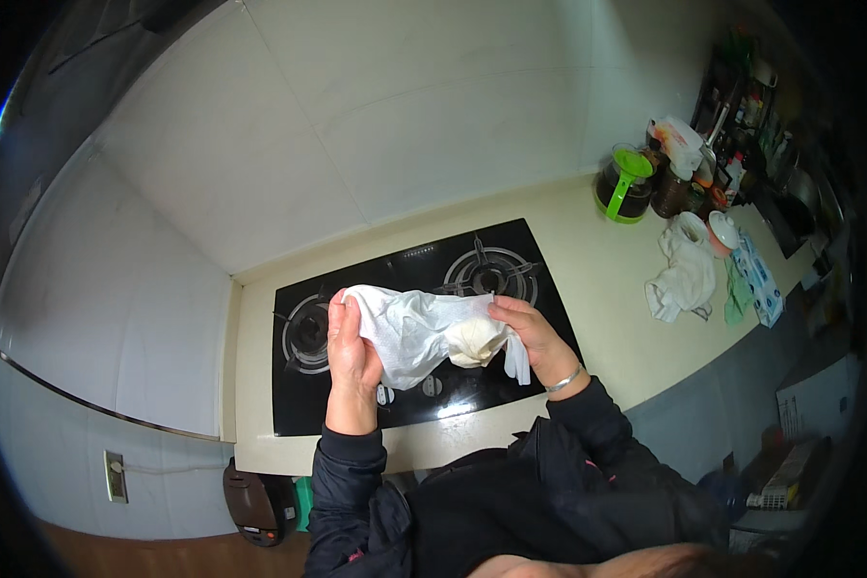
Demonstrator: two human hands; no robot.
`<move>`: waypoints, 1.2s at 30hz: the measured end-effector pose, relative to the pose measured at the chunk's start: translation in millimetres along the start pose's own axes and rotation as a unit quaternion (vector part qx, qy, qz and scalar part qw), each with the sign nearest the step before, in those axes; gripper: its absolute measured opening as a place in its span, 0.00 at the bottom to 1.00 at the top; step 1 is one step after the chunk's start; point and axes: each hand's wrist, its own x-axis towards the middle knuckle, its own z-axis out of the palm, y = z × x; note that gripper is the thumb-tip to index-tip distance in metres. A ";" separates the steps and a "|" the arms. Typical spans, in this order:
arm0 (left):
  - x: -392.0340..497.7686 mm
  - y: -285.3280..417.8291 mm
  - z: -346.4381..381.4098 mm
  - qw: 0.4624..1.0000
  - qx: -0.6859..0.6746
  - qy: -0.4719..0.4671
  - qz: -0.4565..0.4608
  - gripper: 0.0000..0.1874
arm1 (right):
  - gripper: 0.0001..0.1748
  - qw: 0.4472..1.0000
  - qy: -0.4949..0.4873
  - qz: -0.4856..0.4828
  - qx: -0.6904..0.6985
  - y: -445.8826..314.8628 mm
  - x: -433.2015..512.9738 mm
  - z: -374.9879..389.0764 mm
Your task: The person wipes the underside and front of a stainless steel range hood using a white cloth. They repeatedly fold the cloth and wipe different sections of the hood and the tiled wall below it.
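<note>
My left hand (350, 339) grips one end of a thin, crumpled white wipe or cloth (412, 336), thumb on top. At its other end my right hand (531, 329), with a silver bracelet at the wrist, pinches the upper corner. A bunched cream-coloured piece (475, 343) hangs by the right hand; whether it is part of the same sheet I cannot tell. Both hands hold the material above a black glass gas hob (404, 271) with two burners. The left burner (307, 332) is partly behind my left hand, and the right burner (490, 278) lies beyond the right hand.
On the counter at the right stand a glass jug with a green lid and handle (625, 184), jars (670, 193) and a lidded pot (724, 233). A white cloth (683, 271), a green cloth (737, 292) and a wipes packet (758, 282) lie nearer. A wall panel (115, 289) borders the left.
</note>
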 end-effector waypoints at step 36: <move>-9.3 36.2 -39.3 0.997 -0.021 0.070 0.023 0.15 | 0.11 0.937 0.075 -0.073 -0.332 -43.8 55.2 26.1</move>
